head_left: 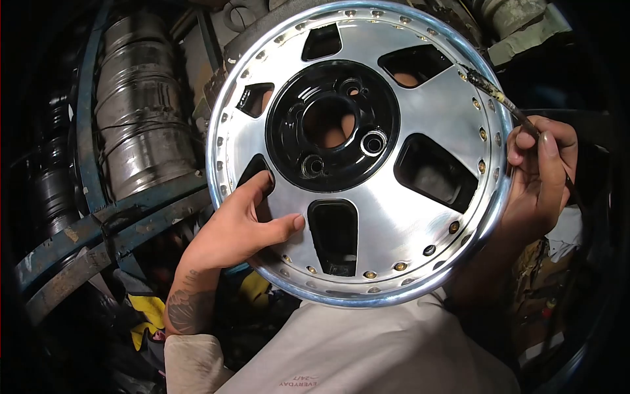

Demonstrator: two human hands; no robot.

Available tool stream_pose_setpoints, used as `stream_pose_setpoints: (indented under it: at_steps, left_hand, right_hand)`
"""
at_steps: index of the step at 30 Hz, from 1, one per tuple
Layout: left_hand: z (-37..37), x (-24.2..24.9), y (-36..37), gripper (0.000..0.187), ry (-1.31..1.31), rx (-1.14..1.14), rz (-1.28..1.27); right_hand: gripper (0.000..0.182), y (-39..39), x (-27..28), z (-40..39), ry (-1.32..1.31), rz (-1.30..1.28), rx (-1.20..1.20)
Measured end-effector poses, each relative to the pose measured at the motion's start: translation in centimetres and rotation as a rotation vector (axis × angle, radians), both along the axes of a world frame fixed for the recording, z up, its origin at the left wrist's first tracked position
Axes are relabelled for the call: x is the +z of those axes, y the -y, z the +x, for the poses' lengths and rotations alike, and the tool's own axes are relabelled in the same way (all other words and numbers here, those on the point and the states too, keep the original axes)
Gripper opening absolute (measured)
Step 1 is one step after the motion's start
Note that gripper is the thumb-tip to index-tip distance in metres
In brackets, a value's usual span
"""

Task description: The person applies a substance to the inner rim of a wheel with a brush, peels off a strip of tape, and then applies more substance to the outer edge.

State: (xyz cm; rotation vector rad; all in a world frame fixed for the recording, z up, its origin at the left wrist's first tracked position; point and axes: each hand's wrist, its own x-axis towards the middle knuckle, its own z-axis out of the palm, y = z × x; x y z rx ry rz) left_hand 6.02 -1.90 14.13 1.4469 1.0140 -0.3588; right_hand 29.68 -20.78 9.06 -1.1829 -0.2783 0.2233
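A polished silver wheel rim (440, 108) with a black centre and dark openings fills the middle of the view, tilted above my lap. My left hand (252, 220) grips its lower left part, fingers hooked into an opening and the thumb on the silver face. At the right edge, my right hand (541, 164) pinches a thin brush (515, 111). The brush's dark, paint-crusted tip lies over the rim's upper right edge, near the row of small bolts. Black shows round the bolt holes and openings.
Stacked metal rims (141, 98) stand at the left behind a blue metal frame (88, 131). A yellow and grey cloth (147, 315) lies below it. Cardboard and paper (564, 233) are at the lower right, and more metal parts at the top right.
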Motion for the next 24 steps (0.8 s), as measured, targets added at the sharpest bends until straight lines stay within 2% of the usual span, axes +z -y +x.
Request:
stream_pose_setpoints:
  at_steps: [10,13,16,19,24]
  left_hand:
    - [0.5,0.3,0.5,0.047,0.015,0.052,-0.024]
    - [0.2,0.1,0.3,0.046,-0.015,-0.003,0.024]
    - [0.3,0.2,0.7,0.047,0.025,0.045,0.010]
    - [0.0,0.0,0.1,0.050,0.043,-0.006,0.026]
    - [-0.1,-0.2,0.2,0.052,0.068,0.003,0.019]
  right_hand:
    - [0.025,0.5,-0.7,0.5,0.013,0.009,0.014]
    - [0.026,0.6,-0.8,0.4,0.041,0.021,0.074]
    - [0.026,0.7,-0.7,0.5,0.030,0.036,0.089]
    - [0.023,1.3,-1.1,0.8,0.055,0.077,0.201]
    - [0.024,1.1,-1.1,0.6,0.062,0.058,0.136]
